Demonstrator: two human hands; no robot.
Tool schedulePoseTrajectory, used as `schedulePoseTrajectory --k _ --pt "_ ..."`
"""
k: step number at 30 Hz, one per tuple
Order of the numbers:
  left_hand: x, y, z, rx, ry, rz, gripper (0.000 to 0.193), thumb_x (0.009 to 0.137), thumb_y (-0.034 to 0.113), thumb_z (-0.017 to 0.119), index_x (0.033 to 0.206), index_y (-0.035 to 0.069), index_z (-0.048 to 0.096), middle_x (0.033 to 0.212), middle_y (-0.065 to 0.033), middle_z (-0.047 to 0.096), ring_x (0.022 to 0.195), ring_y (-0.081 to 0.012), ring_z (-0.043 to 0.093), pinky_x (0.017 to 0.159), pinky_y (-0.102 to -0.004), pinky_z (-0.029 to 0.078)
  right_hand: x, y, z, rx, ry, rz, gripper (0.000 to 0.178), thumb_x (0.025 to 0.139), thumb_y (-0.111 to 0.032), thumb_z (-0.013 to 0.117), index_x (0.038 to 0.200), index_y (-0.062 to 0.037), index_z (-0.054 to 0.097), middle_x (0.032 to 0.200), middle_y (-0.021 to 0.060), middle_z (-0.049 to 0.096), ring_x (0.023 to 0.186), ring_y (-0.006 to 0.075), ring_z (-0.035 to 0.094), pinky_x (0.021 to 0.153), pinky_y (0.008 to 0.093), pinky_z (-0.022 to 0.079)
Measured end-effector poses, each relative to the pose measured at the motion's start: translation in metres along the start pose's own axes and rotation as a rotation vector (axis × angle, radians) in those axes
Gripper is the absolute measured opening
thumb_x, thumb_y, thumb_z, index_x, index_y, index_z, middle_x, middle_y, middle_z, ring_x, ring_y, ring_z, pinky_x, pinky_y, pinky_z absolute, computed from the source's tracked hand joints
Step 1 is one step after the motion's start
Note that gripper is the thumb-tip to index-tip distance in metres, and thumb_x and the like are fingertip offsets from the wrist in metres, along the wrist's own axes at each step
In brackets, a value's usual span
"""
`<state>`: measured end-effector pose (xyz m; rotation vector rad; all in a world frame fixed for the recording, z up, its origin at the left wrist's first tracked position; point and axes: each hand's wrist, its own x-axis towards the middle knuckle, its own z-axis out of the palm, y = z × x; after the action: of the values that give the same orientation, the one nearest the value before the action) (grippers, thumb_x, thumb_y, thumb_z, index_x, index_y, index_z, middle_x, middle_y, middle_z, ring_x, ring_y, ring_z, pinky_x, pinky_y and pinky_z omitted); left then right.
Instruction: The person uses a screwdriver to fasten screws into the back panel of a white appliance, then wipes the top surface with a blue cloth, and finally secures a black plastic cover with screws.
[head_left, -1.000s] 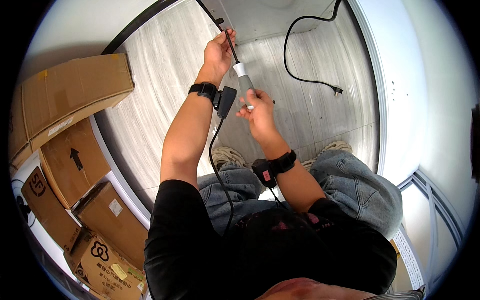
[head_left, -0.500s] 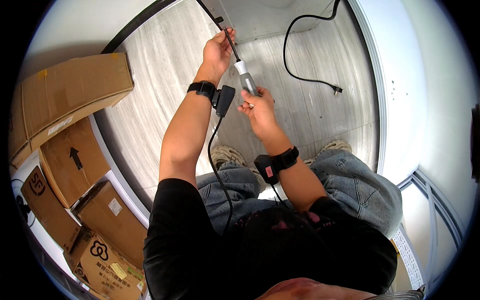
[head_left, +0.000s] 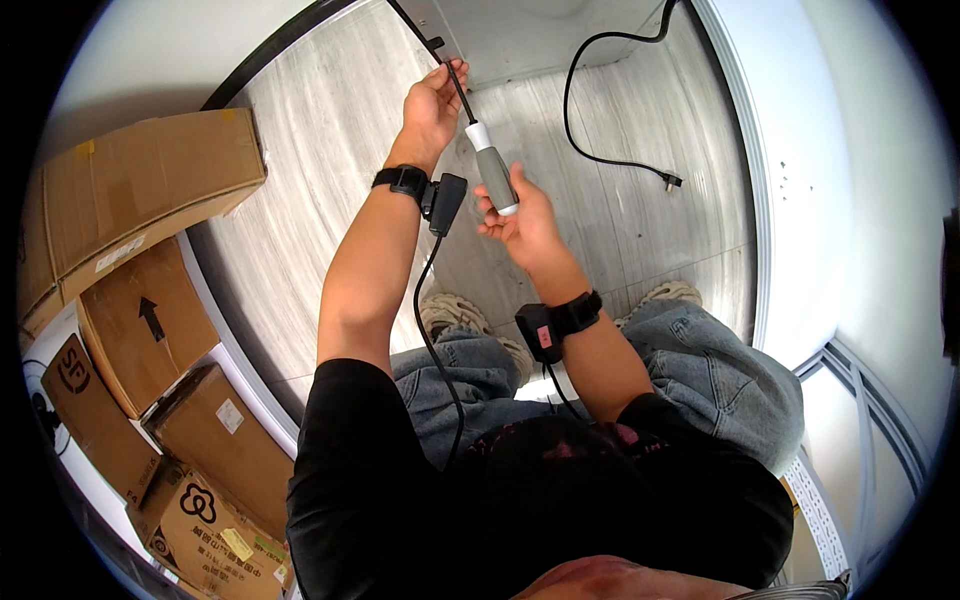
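Note:
A screwdriver (head_left: 492, 178) with a grey handle, white collar and long dark shaft points away from me, toward the lower edge of a pale metal panel (head_left: 550, 35). Up by that panel, my left hand (head_left: 430, 112) has its fingers closed around the shaft near its far end. The tip cannot be told apart from the dark edge strip (head_left: 412, 18) there. My right hand (head_left: 530, 222) cradles the handle's near end, fingers curled beneath it and the thumb along its right side. Each wrist wears a black strap with a small cabled device.
A black power cord (head_left: 570, 95) loops down to a plug (head_left: 670, 181) on the grey wood-look floor (head_left: 330, 130). Several cardboard boxes (head_left: 160, 165) are stacked at my left. A white wall panel (head_left: 800, 150) rises on the right. My shoes (head_left: 455, 312) stand behind the hands.
My right thumb has lifted off the top of the handle to its right side, uncovering more of the grey grip. My left hand has barely shifted.

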<state>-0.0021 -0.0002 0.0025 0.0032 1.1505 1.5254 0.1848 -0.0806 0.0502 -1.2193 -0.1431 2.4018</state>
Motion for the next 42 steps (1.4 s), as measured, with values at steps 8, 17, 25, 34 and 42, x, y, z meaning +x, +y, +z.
schedulePoseTrajectory --k 8,17,25,34,42 --pt "0.005 -0.002 -0.007 -0.009 -0.007 0.007 0.026 0.096 0.017 0.044 0.109 0.0 0.057 0.109 -0.0124 0.061 0.101 -0.0222 0.056 0.092 -0.032 0.045 0.006 0.0 -0.004 -0.084 -0.046 -0.014 0.046 0.089 -0.046 0.056 0.099 -0.0015 0.053 0.084 0.0033 0.05 0.06 0.0125 0.049 0.06 0.031 0.051" --pt "0.005 -0.002 -0.008 0.004 0.002 0.013 0.025 0.095 0.018 0.045 0.108 0.001 0.058 0.108 -0.0115 0.062 0.1 -0.0214 0.057 0.091 -0.0319 0.045 0.002 -0.002 0.005 -0.122 0.0 -0.095 0.047 0.093 -0.047 0.047 0.095 -0.0017 0.059 0.069 0.0029 0.055 0.055 0.0138 0.049 0.061 0.0325 0.051" --pt "0.005 -0.001 -0.007 0.025 -0.001 0.012 0.025 0.096 0.019 0.045 0.109 0.001 0.058 0.108 -0.0112 0.062 0.1 -0.0213 0.057 0.092 -0.0318 0.044 0.001 -0.002 0.004 -0.073 0.014 -0.104 0.047 0.094 -0.047 0.045 0.093 -0.0025 0.06 0.06 0.0015 0.05 0.048 0.0111 0.042 0.054 0.031 0.042" --pt "0.003 -0.003 -0.005 0.02 0.007 0.023 0.023 0.096 0.018 0.046 0.108 0.002 0.057 0.108 -0.01 0.06 0.102 -0.0205 0.055 0.095 -0.0306 0.043 -0.008 0.007 -0.013 -0.096 0.077 -0.177 0.042 0.092 -0.04 0.044 0.088 -0.0003 0.059 0.053 0.0021 0.046 0.045 0.0113 0.038 0.051 0.0287 0.038" --pt "-0.01 0.001 -0.005 0.145 0.05 0.025 0.022 0.096 0.016 0.045 0.107 0.001 0.056 0.107 -0.0081 0.061 0.1 -0.0183 0.055 0.095 -0.0313 0.043 -0.034 -0.081 -0.022 -0.61 -0.018 -0.459 0.034 0.087 -0.033 0.052 0.081 -0.001 0.06 0.058 0.0046 0.054 0.046 0.0117 0.045 0.05 0.027 0.041"
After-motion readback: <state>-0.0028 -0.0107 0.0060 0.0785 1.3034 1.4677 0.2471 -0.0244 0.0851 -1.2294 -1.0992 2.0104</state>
